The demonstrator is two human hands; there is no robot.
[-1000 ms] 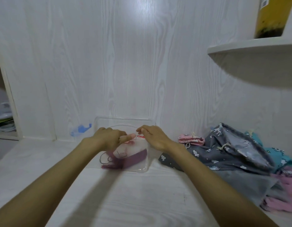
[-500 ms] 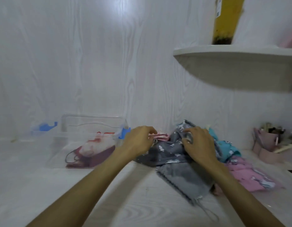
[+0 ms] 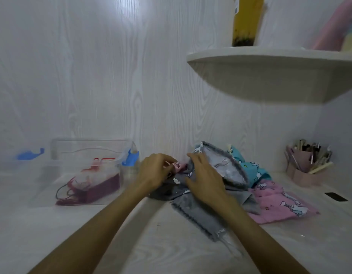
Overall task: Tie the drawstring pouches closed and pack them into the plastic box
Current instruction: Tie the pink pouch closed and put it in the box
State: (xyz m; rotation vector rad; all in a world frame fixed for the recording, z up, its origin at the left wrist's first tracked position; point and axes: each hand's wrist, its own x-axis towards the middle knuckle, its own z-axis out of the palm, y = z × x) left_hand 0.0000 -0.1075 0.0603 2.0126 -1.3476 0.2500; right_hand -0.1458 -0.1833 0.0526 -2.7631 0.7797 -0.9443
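A clear plastic box (image 3: 88, 147) with blue latches stands at the left against the wall, holding a maroon pouch (image 3: 100, 186) and a red-and-white one. To its right lies a heap of pouches: a small pink pouch (image 3: 180, 167), a dark grey printed pouch (image 3: 171, 189), a plain grey pouch (image 3: 200, 216), a light grey one, a teal pouch (image 3: 248, 169) and a pink printed pouch (image 3: 277, 202). My left hand (image 3: 155, 172) pinches the small pink pouch at the heap's left edge. My right hand (image 3: 205, 175) rests on the grey pouches with fingers spread.
A rounded wall shelf (image 3: 270, 76) juts out above the heap at the right, carrying a yellow carton. A pink pen holder (image 3: 305, 171) stands at the far right beside a small black object (image 3: 336, 196) on the desk. The box lid (image 3: 23, 169) lies at the left.
Both hands left the plastic box and moved right to the heap of pouches. My view swung right with them. My left hand has taken hold of the small pink pouch.
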